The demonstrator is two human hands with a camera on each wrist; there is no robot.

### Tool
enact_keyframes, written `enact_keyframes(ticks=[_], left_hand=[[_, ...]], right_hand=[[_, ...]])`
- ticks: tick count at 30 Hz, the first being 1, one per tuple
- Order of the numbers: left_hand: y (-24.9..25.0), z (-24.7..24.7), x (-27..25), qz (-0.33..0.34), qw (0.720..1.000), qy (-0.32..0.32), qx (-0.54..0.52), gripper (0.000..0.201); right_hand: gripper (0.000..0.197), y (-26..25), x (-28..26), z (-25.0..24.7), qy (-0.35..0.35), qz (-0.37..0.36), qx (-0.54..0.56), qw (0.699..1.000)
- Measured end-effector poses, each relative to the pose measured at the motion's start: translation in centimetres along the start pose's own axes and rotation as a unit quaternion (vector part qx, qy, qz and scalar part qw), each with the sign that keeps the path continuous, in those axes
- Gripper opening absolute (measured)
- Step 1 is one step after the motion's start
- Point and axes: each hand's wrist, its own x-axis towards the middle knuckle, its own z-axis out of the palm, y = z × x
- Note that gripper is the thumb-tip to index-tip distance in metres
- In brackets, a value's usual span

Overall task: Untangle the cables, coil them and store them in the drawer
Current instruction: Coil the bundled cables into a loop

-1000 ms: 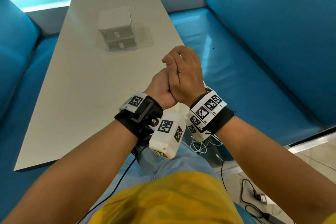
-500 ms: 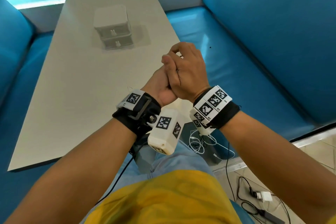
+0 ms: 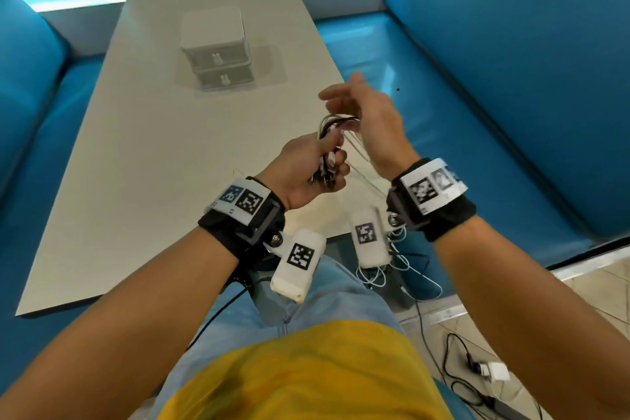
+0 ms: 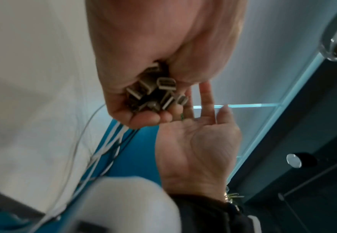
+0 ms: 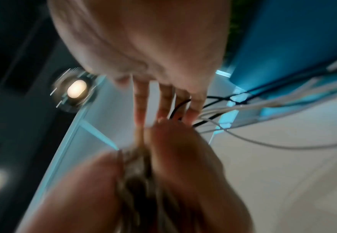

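My left hand (image 3: 303, 167) grips the cables (image 3: 335, 123) near the table (image 3: 153, 153) edge, my right hand (image 3: 366, 119) beside it, fingers straight.

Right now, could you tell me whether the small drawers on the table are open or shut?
Both shut: the two fronts of the drawer unit sit flush, one above the other, on the table.

My left hand (image 3: 308, 167) is fisted around a bundle of cables (image 3: 329, 147) above the table edge; my right hand (image 3: 366, 119) hovers beside it, fingers (image 5: 141, 100) straight and spread.
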Motion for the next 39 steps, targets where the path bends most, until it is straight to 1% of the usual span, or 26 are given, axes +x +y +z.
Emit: enact_keyframes(ticks=[1,2,4,6,7,8,10,11,12,13,15,16,19,21,23,26,28,30,33,34,37,39], left_hand=[[0.2,-0.2,-0.3,-0.001,0.999,-0.012,0.035,0.025],[0.4,-0.5,-0.5,0.0,0.998,-0.022,0.062,0.025],[0.8,-1.0,-0.8,-0.005,0.995,-0.03,0.095,0.027],[1.0,-1.4,-1.2,-0.016,0.992,-0.034,0.117,0.03],[1.1,-1.6,-1.3,-0.024,0.991,-0.04,0.125,0.032],[1.2,-1.8,-1.4,-0.032,0.989,-0.046,0.135,0.034],[1.3,-2.0,-1.7,-0.04,0.984,-0.055,0.165,0.037],[1.4,-2.0,-1.9,-0.041,0.981,-0.056,0.18,0.038],[1.5,-2.1,-2.0,-0.04,0.979,-0.055,0.19,0.039],[1.7,-2.2,-2.2,-0.038,0.978,-0.05,0.199,0.041],[1.9,-2.4,-2.3,-0.032,0.973,-0.041,0.223,0.041],[1.9,-2.5,-2.4,-0.03,0.97,-0.04,0.236,0.04],[1.1,-2.1,-2.5,-0.036,0.968,-0.049,0.245,0.033],[0.4,-1.7,-2.6,-0.043,0.967,-0.064,0.242,0.034],[0.2,-1.5,-2.6,-0.049,0.965,-0.089,0.242,0.036],[0.8,-1.4,-2.7,-0.035,0.97,-0.139,0.196,0.032],[1.2,-1.1,-2.4,-0.008,0.974,-0.162,0.16,0.024],[1.2,-0.4,-2.0,0.008,0.976,-0.181,0.124,0.021],[0.6,1.4,-1.1,0.014,0.969,-0.222,0.109,0.028],[0.2,2.1,-0.9,0.015,0.967,-0.233,0.106,0.029],[-0.8,4.8,-0.3,0.019,0.962,-0.254,0.101,0.034],[-1.1,6.2,0.0,0.034,0.96,-0.266,0.085,0.037]], right_hand=[[0.025,0.0,0.2,-0.4,-0.032,-0.005,-0.031,0.999],[0.026,0.1,0.2,-0.8,-0.071,-0.023,-0.101,0.992],[0.036,0.6,0.3,-1.3,-0.147,-0.068,-0.256,0.953],[0.038,0.5,0.3,-1.8,-0.203,-0.081,-0.331,0.918],[0.038,0.5,0.3,-1.9,-0.218,-0.096,-0.36,0.902],[0.035,0.5,0.4,-1.9,-0.221,-0.113,-0.408,0.879],[0.017,0.3,0.4,-1.7,-0.199,-0.155,-0.532,0.809],[0.007,0.3,0.5,-1.6,-0.194,-0.164,-0.572,0.78],[0.008,0.2,0.5,-1.5,-0.199,-0.16,-0.585,0.77],[0.017,0.2,0.5,-1.5,-0.221,-0.138,-0.568,0.78],[0.031,0.3,0.6,-1.5,-0.261,-0.064,-0.482,0.834],[0.035,0.5,0.8,-1.5,-0.265,-0.045,-0.454,0.849],[0.035,0.9,1.3,-1.6,-0.244,-0.056,-0.443,0.861],[0.037,0.8,1.5,-2.0,-0.225,-0.061,-0.44,0.867],[0.04,0.8,1.6,-2.6,-0.207,-0.05,-0.423,0.881],[0.038,1.1,1.3,-4.1,-0.21,0.008,-0.353,0.912],[0.034,2.0,0.7,-5.6,-0.214,0.051,-0.317,0.923],[0.04,3.9,-0.6,-7.5,-0.177,0.094,-0.299,0.933],[0.049,8.7,-4.0,-9.9,-0.118,0.167,-0.27,0.941],[0.049,10.5,-5.2,-10.4,-0.105,0.191,-0.253,0.943],[0.044,15.0,-7.8,-11.6,-0.034,0.251,-0.185,0.95],[0.04,17.1,-9.1,-12.4,-0.009,0.278,-0.193,0.941]])
